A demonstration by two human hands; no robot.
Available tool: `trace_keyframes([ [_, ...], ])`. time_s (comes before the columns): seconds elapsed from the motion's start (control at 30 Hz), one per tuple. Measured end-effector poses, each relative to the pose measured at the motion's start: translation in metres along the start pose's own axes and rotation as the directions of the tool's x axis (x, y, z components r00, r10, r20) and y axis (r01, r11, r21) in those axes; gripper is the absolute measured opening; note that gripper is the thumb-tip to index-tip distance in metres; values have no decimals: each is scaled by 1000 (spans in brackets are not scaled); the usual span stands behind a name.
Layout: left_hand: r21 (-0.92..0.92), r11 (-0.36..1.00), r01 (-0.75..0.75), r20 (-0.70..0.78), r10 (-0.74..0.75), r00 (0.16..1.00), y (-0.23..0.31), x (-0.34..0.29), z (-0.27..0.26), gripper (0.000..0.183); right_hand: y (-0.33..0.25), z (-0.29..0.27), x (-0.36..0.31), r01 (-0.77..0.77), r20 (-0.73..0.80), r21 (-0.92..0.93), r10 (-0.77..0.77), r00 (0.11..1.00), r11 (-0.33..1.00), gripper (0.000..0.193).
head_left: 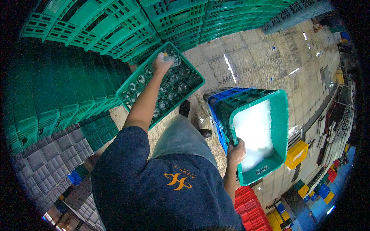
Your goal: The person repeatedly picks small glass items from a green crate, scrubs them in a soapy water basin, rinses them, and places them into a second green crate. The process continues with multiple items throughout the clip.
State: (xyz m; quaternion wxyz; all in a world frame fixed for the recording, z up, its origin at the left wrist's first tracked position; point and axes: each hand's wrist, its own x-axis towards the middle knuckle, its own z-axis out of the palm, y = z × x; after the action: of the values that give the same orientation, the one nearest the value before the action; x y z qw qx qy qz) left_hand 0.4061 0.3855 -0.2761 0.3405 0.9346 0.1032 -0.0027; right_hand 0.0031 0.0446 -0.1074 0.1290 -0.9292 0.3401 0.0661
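My left hand (161, 64) reaches out over a green divided crate (197, 83) and is closed around a clear glass (174, 60). A small orange-yellow bit shows beside its fingers; what it is I cannot make out. Several clear glasses (165, 87) stand in the crate's compartments, some hidden under my left forearm. On my right, a deep green bin (280, 127) holds a mass of white foam (252, 129). My right hand (236, 151) grips the near left rim of this bin, its fingers curled over the edge.
Tall stacks of green crates (115, 29) rise ahead and to the left. The bin rests on a stack with blue crates (220, 129). Red crates (252, 210) and a yellow crate (296, 154) stand near it. The tiled floor (246, 57) looks wet.
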Motion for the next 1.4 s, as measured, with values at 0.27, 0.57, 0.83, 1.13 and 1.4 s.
trace_keyframes([
  [0.27,87,964,-251,148,236,960,19,-6,37,36,1,5,2,17,-26,-32,-18,1000,999,33],
  [0.57,258,644,-721,440,586,681,-15,-87,35,34,19,4,-12,5,176,-97,13,984,995,44],
  [0.83,382,610,-694,645,361,673,-6,-53,47,12,-3,-11,-20,-28,113,-68,35,993,997,39],
  [1.13,40,984,-171,391,142,909,4,-44,5,3,10,-27,-21,9,249,203,-60,967,979,58],
  [1.4,-658,729,186,450,183,874,135,-154,-163,14,8,-46,8,403,-236,603,-329,915,688,71],
])
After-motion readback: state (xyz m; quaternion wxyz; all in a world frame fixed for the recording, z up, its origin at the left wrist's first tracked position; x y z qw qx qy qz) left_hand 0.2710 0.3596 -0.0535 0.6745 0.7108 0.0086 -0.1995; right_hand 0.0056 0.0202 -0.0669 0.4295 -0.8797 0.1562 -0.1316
